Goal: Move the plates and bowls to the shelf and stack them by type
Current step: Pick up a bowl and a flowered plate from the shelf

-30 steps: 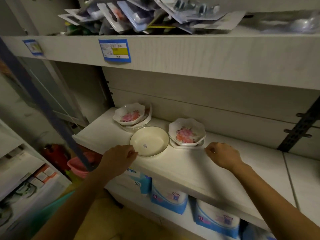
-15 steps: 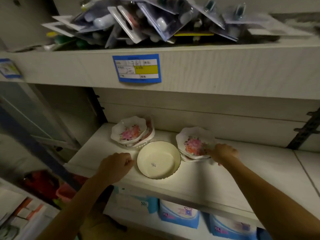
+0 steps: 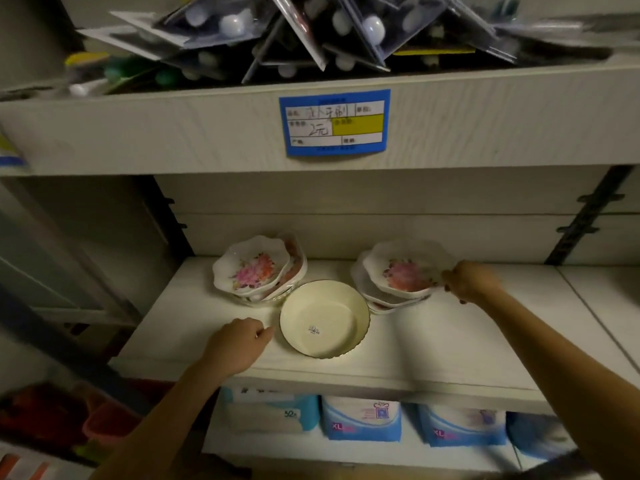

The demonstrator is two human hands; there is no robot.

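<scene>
Fingertips of right hand (image 3: 471,280) partly hidden at bowl (image 3: 405,271) rim, dishes (image 3: 384,300) under it mostly covered, left hand (image 3: 235,344) fingers tucked under, label (image 3: 335,122) writing blurred, blister packs (image 3: 311,32) cropped above.
</scene>
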